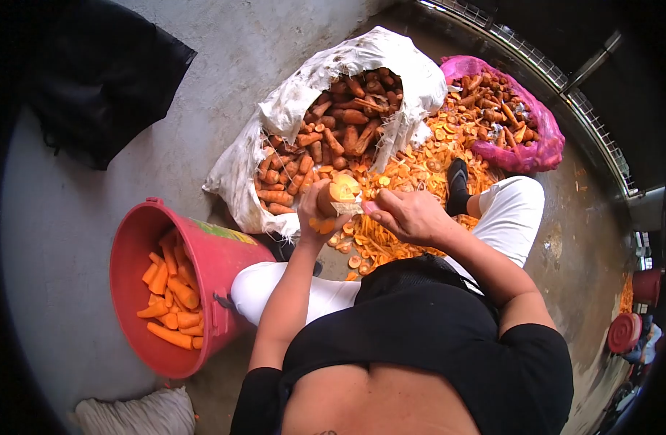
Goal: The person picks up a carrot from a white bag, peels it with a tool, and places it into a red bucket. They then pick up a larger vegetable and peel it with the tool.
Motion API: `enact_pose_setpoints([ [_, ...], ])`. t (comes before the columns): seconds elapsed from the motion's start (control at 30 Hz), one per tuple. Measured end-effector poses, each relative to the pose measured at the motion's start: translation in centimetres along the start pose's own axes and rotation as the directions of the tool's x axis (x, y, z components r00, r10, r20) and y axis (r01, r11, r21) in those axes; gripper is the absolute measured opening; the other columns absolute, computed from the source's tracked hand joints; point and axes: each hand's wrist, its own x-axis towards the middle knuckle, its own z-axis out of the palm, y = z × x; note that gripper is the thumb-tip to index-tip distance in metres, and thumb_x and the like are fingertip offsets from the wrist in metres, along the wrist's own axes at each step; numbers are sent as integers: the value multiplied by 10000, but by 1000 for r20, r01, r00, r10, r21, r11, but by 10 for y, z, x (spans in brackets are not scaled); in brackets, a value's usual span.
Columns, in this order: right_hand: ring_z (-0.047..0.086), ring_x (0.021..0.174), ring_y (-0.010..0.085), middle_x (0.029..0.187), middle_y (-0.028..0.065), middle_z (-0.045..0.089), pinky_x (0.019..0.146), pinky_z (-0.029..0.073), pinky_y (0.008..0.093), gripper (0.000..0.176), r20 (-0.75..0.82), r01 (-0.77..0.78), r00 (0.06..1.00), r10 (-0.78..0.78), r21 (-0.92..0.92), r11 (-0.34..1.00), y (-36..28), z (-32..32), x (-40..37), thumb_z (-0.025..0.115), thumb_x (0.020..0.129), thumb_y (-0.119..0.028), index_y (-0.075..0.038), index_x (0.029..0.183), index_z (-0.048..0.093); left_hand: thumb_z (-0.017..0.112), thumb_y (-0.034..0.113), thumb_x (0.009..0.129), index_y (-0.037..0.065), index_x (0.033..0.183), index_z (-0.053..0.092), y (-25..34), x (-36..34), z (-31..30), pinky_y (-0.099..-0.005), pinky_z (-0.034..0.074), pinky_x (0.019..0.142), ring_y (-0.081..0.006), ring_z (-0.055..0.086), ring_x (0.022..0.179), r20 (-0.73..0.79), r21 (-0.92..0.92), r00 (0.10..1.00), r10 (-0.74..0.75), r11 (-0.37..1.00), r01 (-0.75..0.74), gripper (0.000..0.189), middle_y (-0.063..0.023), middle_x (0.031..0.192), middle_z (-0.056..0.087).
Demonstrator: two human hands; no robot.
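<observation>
Carrot (343, 191) gripped in my left hand (318, 210), above a floor (569, 239) strewn with peelings (391, 235).
The floor is dark and wet-looking at right; a white sack (271, 116) of unpeeled carrots and a pink sack (549, 141) lie open ahead, a red bucket (228, 254) of peeled carrots stands at my left, and metal grating (525, 54) edges the room's far right. The carrot sits within the closed fingers of my left hand, its end protruding; my right hand (413, 216) is closed on a pink handle (374, 208) just beside it. The carrot's pale, cut end faces up toward my head; its long axis is foreshortened, so its exact tilt cannot be told.
</observation>
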Motion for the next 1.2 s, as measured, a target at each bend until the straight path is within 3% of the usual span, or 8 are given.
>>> enact_pose_setpoints([
  [0.2, 621, 630, 329, 749, 116, 619, 530, 474, 433, 275, -19, 87, 996, -88, -55, 995, 2, 2, -6, 608, 924, -332, -65, 923, 541, 861, 188, 659, 62, 1173, 516, 3, 5, -2, -388, 488, 905, -303, 605, 1046, -66, 37, 977, 203, 979, -201, 632, -121, 1084, 609],
  [0.73, 592, 564, 298, 689, 100, 569, 505, 457, 430, 317, -125, 147, 981, -145, 3, 989, 4, 7, -10, 549, 966, -379, -76, 877, 541, 797, 96, 662, 52, 1152, 546, -1, 7, 3, -386, 483, 909, -288, 617, 1025, -179, -6, 950, 255, 965, -261, 552, -128, 1089, 617],
  [0.77, 587, 551, 281, 686, 92, 564, 506, 456, 429, 327, -142, 138, 981, -132, 29, 990, 7, 10, -10, 533, 978, -387, -73, 886, 542, 797, 97, 676, 47, 1148, 546, 0, 4, 4, -373, 487, 899, -261, 618, 1012, -156, -150, 986, 64, 985, -88, 537, -118, 1083, 618],
  [0.83, 491, 507, 178, 654, 17, 496, 466, 389, 336, 339, -142, -44, 982, 125, 469, 882, 17, 21, -6, 483, 1009, -393, -76, 897, 525, 797, 98, 705, 37, 1142, 546, 5, -2, 6, -347, 496, 880, -208, 621, 984, -28, -405, 953, -303, 875, 266, 508, -97, 1071, 621],
  [0.9, 310, 506, 44, 642, -67, 372, 438, 264, 224, 407, 27, -208, 941, 337, 833, 513, 29, 29, 3, 366, 1046, -450, -95, 917, 515, 787, 150, 745, 46, 1127, 564, -7, 1, 14, -333, 516, 852, -158, 621, 922, -71, -660, 826, -559, 647, 381, 454, -63, 1025, 624],
  [0.97, 298, 496, 44, 634, -63, 365, 433, 242, 217, 415, 127, -298, 911, 392, 861, 412, 41, 23, 4, 362, 1043, -467, -102, 919, 517, 772, 219, 765, 69, 1131, 571, -19, 7, 16, -357, 523, 858, -183, 629, 924, 78, -846, 647, -759, 293, 445, 443, -63, 1021, 628],
  [1.03, 296, 476, 47, 628, -57, 373, 420, 229, 216, 449, 130, -331, 885, 446, 849, 411, 47, 23, 5, 357, 1035, -500, -97, 914, 513, 752, 296, 790, 88, 1144, 569, -43, 9, 15, -381, 525, 870, -207, 632, 945, 338, -896, 466, -817, -129, 424, 450, -69, 1040, 629],
  [1.2, 327, 451, 42, 655, -25, 471, 402, 260, 215, 449, 227, -476, 803, 550, 800, 364, 62, 35, 3, 430, 1008, -514, -81, 964, 538, 606, 568, 850, 34, 1242, 532, -55, 23, 17, -413, 517, 892, -248, 625, 977, 304, -907, 469, -829, -101, 409, 667, -119, 1092, 626],
])
